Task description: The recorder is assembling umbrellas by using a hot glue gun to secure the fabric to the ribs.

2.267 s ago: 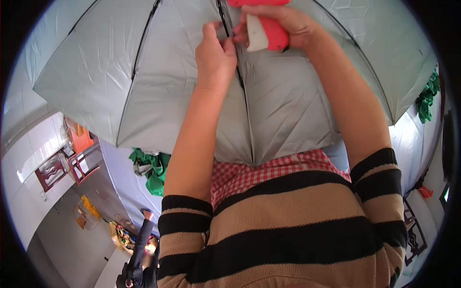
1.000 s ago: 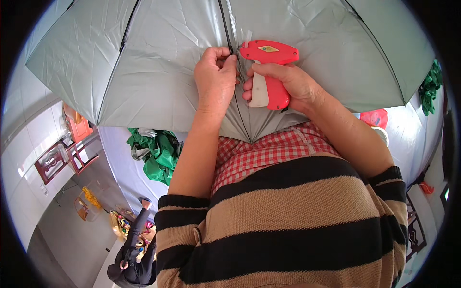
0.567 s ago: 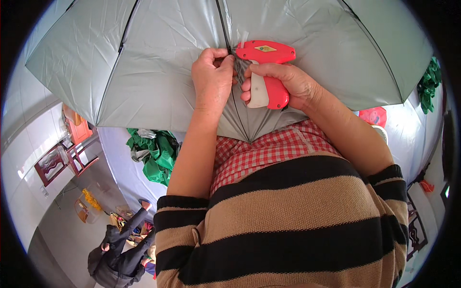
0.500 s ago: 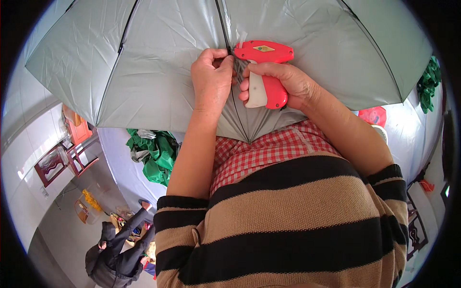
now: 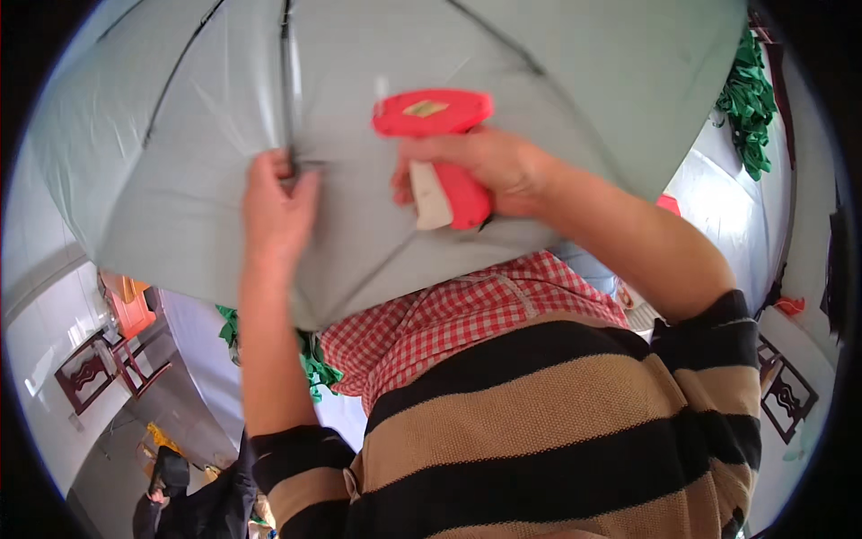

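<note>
Two bare hands over a silver-grey fabric umbrella canopy [image 5: 386,54]. Left hand [image 5: 274,216]: forearm near upright, back up, thumb and fingers pinching a black metal umbrella rib [image 5: 286,81]; exact contact blurred. Rib's long axis runs away from the person, beyond the left fingertips. Right hand [image 5: 494,171]: forearm slanting inward, fingers wrapped around a red-and-white plastic pistol-shaped tool [image 5: 431,112]. Tool's head lies crosswise above the right fist, nose toward the left hand's side, apart from it; handle points bodyward.
</note>
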